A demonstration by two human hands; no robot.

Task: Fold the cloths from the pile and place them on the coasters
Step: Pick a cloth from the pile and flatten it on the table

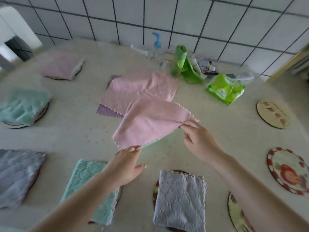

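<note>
I see both hands up over the table (pixel 217 124) w/ one pink cloth (pixel 153 121) stretched between them. Left hand (pixel 127 166) pinches the cloth's near-left corner, thumb out to the side; right hand (pixel 199 139) pinches the right corner, fingertips pressed together on the scalloped edge. The cloth hangs slack btwn the two grips, its far end trailing onto the pile (pixel 138 91) at table centre — another pink cloth on top there, a purple one (pixel 107 112) poking out beneath.

Folded cloths already sit on coasters: pink one (pixel 61 66) far left, teal one (pixel 23 106) mid left, grey one (pixel 16 174) near left, teal one (pixel 88 190) just under my left forearm, grey-blue one (pixel 180 200) near centre. Each covers most of its coaster, only a rim showing.

Bare coasters on the right: a pale one w/ pinkish motifs (pixel 274 113), a red-bordered one (pixel 291 171), and one (pixel 237 213) partly hidden by my right forearm.

At the back by the tiled wall (pixel 184 17) — a blue-topped pump bottle (pixel 157 46), a green bag roll (pixel 179 61), a green tissue pack (pixel 224 87), plus small clutter I can't make out.
</note>
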